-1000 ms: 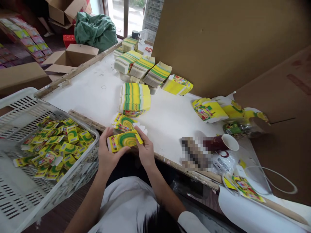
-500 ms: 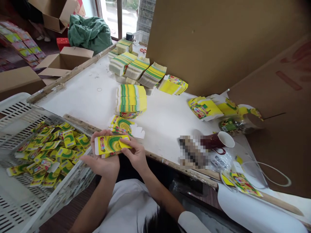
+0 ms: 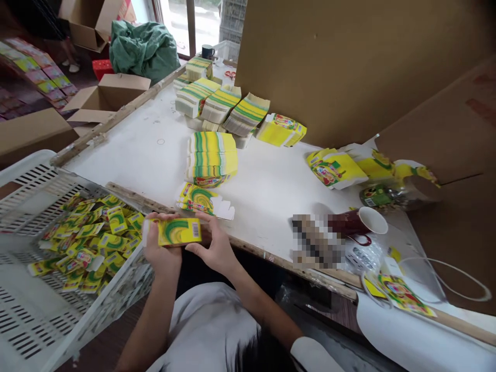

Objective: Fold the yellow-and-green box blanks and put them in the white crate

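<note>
My left hand [image 3: 163, 253] is closed around a small yellow carton [image 3: 180, 231] with a green swirl, its thumb lying across the left part. A barcode faces up near the carton's right end. My right hand [image 3: 217, 248] is at that right end, thumb and fingers spread apart; whether the fingertips touch the carton I cannot tell. Just beyond the hands, a few flattened cartons [image 3: 199, 199] lie on the white table [image 3: 267, 191]. Behind them stands a bundle of flat yellow-green cartons [image 3: 211, 157].
A white plastic crate [image 3: 23, 310] at the left holds many small yellow cartons [image 3: 89, 237]. More carton stacks [image 3: 222, 106] stand at the back. A maroon mug [image 3: 346, 225] lies on its side at the right, near a clear jar [image 3: 382, 195]. Cardboard panels [image 3: 321, 62] wall the far side.
My right hand has let go of the carton's right end and its fingers have spread. The carton has turned in my left hand, whose thumb now crosses it, and its barcode shows.
</note>
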